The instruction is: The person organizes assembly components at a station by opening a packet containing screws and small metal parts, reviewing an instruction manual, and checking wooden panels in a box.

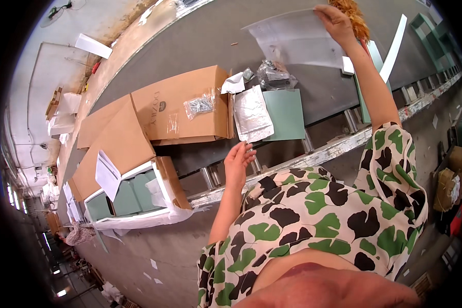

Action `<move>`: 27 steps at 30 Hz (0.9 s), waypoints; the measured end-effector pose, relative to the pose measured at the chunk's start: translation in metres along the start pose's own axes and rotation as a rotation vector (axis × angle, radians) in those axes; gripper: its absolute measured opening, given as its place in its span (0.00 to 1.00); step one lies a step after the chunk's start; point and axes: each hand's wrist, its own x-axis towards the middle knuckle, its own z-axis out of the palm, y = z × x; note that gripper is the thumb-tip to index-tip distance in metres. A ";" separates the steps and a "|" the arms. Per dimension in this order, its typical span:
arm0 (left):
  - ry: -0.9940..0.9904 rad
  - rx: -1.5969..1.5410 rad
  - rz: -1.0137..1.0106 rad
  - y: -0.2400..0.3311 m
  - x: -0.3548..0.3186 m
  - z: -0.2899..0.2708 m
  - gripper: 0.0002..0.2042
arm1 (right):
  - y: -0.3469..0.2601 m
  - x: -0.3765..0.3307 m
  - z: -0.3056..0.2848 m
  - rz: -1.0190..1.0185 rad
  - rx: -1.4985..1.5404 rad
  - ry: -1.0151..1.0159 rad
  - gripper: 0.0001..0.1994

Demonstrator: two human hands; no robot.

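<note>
High at the right, my right hand (337,24) pinches the edge of a translucent white foam sheet (297,38), which spreads left from it above the grey work surface. My left hand (237,163) is held at the front edge with fingers loosely curled and apart. Its fingertips come close to the lower edge of a wrinkled white pouch (252,115); whether they touch cannot be made out. The pouch partly covers a flat green panel (286,114). Just behind them lie dark parts in a clear plastic bag (275,76).
A brown carton (174,110) with a clear bag of metal hardware (199,106) on it lies left. Beyond is an open carton with green panels (126,196) and white foam edging. Metal rollers (207,178) line the front edge. An orange fluffy duster (351,18) lies beside my right hand.
</note>
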 end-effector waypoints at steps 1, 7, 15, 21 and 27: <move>-0.022 0.032 0.030 0.008 0.000 0.007 0.15 | -0.014 0.010 -0.011 -0.050 0.081 0.051 0.07; -0.069 0.532 0.615 0.068 -0.018 0.032 0.19 | -0.148 0.046 -0.071 -0.144 0.112 -0.110 0.05; -0.250 0.952 1.059 0.119 -0.045 0.092 0.24 | -0.246 0.029 -0.089 -0.251 0.522 -0.607 0.08; -0.211 0.268 0.399 0.068 -0.022 0.054 0.11 | -0.184 -0.008 -0.058 0.102 0.250 -0.385 0.26; -0.179 -0.061 0.158 0.044 0.003 0.047 0.11 | -0.115 -0.204 -0.007 1.276 1.596 -0.417 0.30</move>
